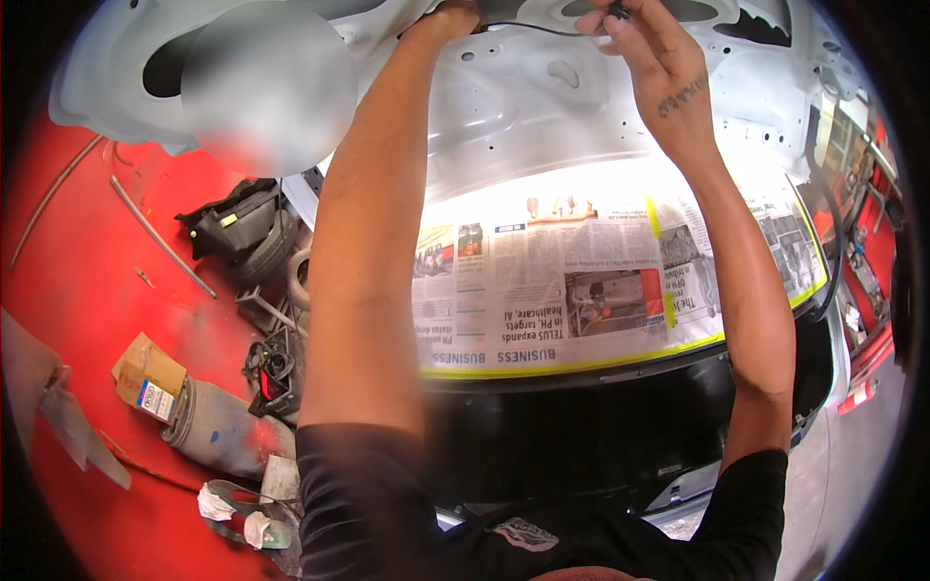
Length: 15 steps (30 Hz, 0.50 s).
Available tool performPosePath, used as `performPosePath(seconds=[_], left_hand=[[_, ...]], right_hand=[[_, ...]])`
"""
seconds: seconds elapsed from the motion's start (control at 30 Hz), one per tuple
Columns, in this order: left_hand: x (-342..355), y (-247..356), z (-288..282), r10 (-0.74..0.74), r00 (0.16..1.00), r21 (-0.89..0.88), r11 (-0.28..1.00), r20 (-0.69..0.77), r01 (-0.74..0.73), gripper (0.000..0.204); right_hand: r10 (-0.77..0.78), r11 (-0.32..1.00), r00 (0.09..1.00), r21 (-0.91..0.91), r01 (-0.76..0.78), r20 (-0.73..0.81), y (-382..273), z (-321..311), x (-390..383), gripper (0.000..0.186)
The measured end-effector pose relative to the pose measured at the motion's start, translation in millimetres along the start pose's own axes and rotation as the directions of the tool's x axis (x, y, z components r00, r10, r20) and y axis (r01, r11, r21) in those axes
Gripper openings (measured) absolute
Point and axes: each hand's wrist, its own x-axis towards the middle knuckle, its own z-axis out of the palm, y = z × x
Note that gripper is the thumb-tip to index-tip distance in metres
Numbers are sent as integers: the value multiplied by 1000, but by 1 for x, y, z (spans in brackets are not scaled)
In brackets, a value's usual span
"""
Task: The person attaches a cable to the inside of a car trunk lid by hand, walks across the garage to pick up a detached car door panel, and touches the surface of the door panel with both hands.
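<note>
Above me is the pale grey inner side of a car panel with several holes and cut-outs. My left hand is up against it at the top edge of the view, its fingers hidden beside an opening. A thin black wire runs from beside my left hand across to my right. My right hand is raised, its fingers pinched around a small black connector at the wire's end.
Newspaper edged with yellow tape covers the rear glass below. Under it is a black car panel. On the red floor at left stand a grey drum, a cardboard box and black car parts. A blurred round shape blocks the upper left.
</note>
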Motion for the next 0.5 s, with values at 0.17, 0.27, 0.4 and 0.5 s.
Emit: performPosePath(seconds=[0.17,0.27,0.4,0.5], left_hand=[[13,53,-51,-90,995,-350,934,-52,66,37],[-14,50,-79,-171,985,-520,842,-6,143,37],[-34,46,-96,-221,974,-645,737,51,201,38],[-37,45,-111,-236,968,-685,692,82,227,38]], right_hand=[[106,989,994,-106,-106,-5,16,-15,-9,25],[104,993,994,-55,-105,-27,9,-15,-4,23],[45,998,998,-53,-47,-42,12,-5,-4,23],[25,1000,998,-2,-26,-65,17,-3,-3,23]])
